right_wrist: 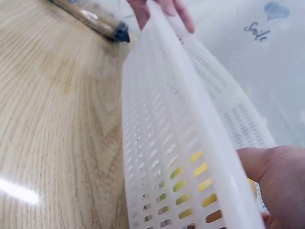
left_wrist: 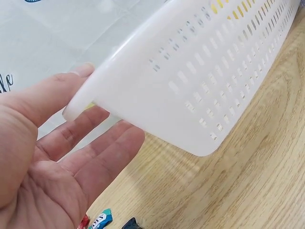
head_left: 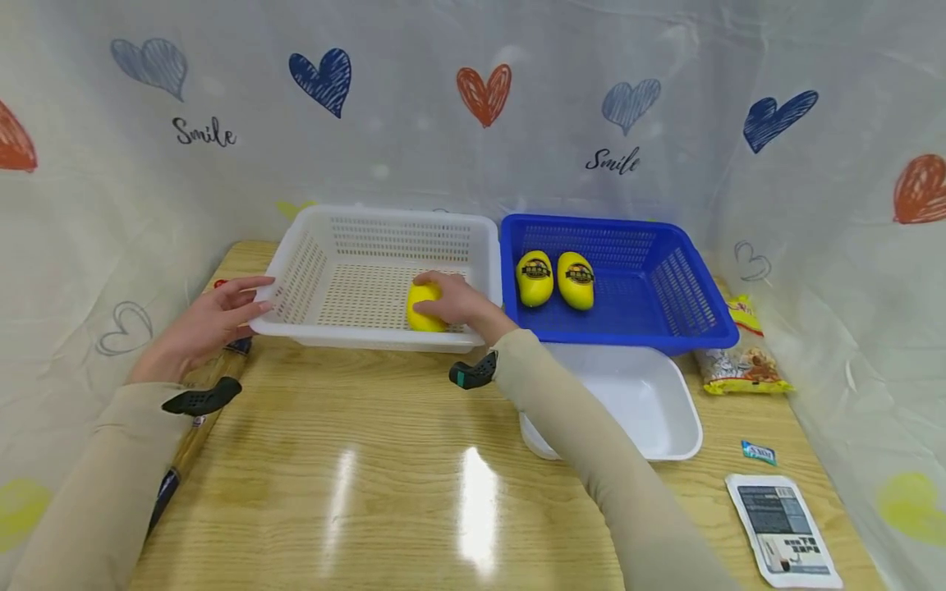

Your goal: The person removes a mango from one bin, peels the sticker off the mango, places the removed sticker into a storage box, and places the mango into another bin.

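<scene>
Glossy woodgrain table (head_left: 384, 460), perforated white plastic basket (head_left: 332, 246), smooth yellow fruit (head_left: 423, 312).

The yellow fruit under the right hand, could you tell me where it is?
Head view: the yellow fruit lies inside the white basket, near its front right corner.

Bright, even overhead light, glare streaks on the table (head_left: 414, 484) (edges bowed, wrist close-ups soft).

A glossy light-wood table (head_left: 384, 484) with visible grain filled the scene, catching two bright streaks of overhead light at 6 o'clock. A translucent white plastic curtain printed with hearts (head_left: 484, 94) enclosed it from 9 through 12 to 3 o'clock.
</scene>
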The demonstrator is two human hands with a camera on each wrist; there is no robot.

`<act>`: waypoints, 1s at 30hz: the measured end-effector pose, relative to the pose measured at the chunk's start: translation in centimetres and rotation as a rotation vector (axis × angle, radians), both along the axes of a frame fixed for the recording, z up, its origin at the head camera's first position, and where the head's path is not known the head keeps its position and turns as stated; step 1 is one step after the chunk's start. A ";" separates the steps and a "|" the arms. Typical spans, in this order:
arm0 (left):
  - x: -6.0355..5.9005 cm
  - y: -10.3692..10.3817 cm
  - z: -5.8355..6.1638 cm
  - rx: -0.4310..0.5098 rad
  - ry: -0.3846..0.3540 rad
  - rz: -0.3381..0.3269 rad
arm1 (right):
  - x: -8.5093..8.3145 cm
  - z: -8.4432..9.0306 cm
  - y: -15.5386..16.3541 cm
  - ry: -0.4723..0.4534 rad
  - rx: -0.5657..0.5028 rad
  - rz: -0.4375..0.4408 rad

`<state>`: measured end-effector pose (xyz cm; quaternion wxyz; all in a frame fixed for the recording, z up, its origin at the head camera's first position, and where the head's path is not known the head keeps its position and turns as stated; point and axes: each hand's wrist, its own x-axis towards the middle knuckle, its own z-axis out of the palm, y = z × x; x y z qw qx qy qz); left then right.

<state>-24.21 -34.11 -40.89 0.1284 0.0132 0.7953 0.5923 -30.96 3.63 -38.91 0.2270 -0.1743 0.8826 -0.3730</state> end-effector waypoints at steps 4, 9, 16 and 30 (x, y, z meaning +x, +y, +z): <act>-0.1 -0.1 -0.1 0.000 0.005 -0.014 | -0.2 -0.6 -0.3 -0.007 0.034 0.042; 0.0 0.0 0.1 -0.019 0.006 -0.012 | -0.4 -0.7 -0.4 0.002 0.107 0.097; -0.2 0.1 0.2 -0.028 0.001 -0.001 | -0.7 -0.6 -0.5 0.036 0.130 0.148; 0.0 0.1 0.2 -0.031 -0.003 -0.006 | 0.9 1.9 2.8 0.074 -0.086 0.051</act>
